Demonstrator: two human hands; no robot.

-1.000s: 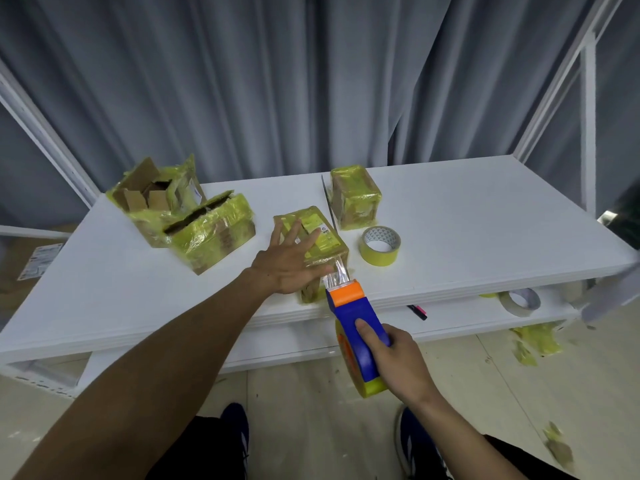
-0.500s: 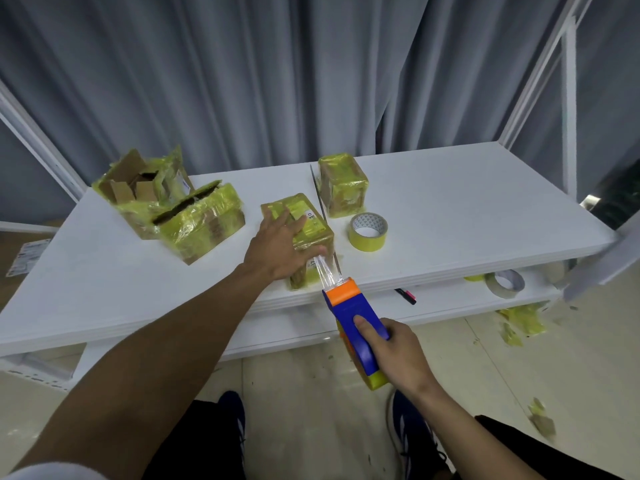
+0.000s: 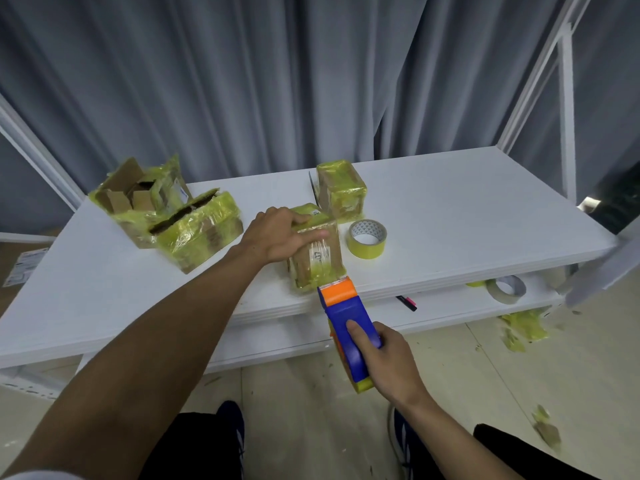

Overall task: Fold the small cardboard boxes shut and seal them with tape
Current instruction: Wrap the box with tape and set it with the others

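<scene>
Left hand covered the box's top-left; right hand hid the tape dispenser's handle; label print was unreadable.

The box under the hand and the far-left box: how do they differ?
The held box has its flaps shut; the far-left box gapes open, flaps up. The left hand grips the held box at the table's front edge; no hand touches the far-left box. Both are cardboard with yellow tape.
</scene>
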